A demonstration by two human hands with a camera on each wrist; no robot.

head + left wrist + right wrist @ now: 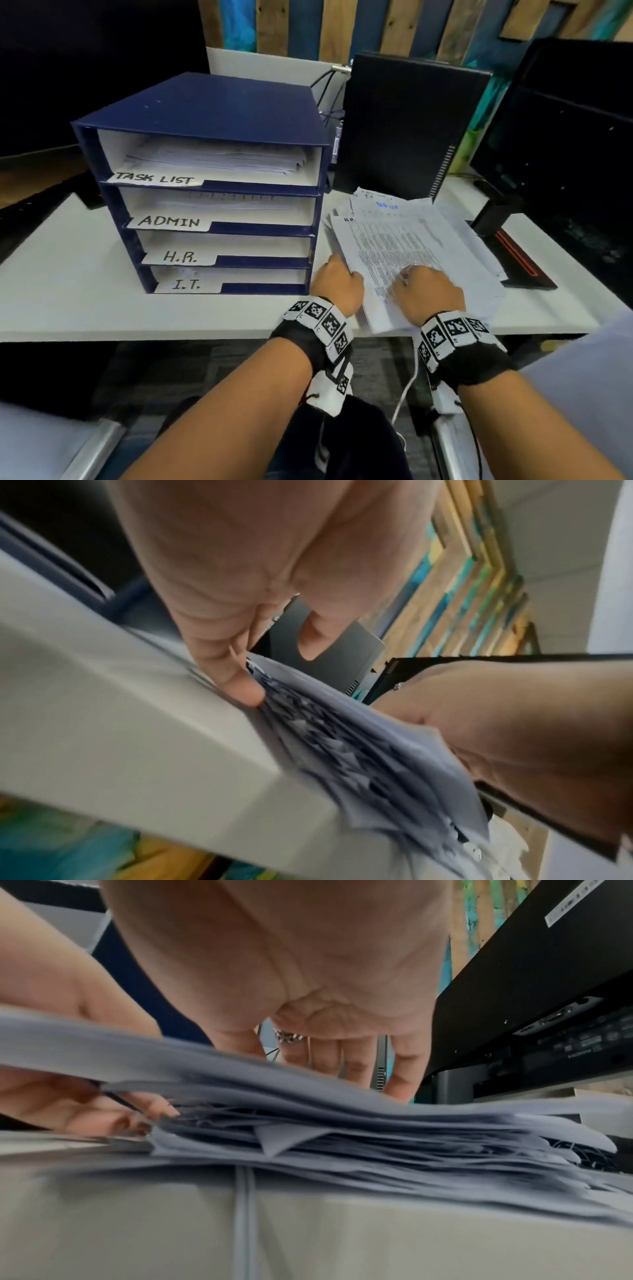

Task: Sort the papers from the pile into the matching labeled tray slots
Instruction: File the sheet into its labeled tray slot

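A blue four-slot tray (205, 109) stands on the white desk (68, 291), labelled TASK LIST, ADMIN, H.R. (181, 257) and I.T. from top down. Right of it lies a loose pile of printed papers (455, 240); its top sheet (387, 246) has H.R. written in the corner. My left hand (337, 284) is at the pile's left edge, fingertips (246, 691) tucked under the top sheets while the thumb hovers clear. My right hand (424, 291) lies on top of the pile, its fingers (342, 1058) pressing the sheets down. The pile's edges (342, 1137) are ragged.
A black computer tower (407, 120) stands behind the pile, with cables (325, 85) beside it. A monitor (565, 120) and its red-trimmed base (520, 263) crowd the pile's right side. Another dark screen (85, 68) is at the back left. The desk's front edge runs just under my wrists.
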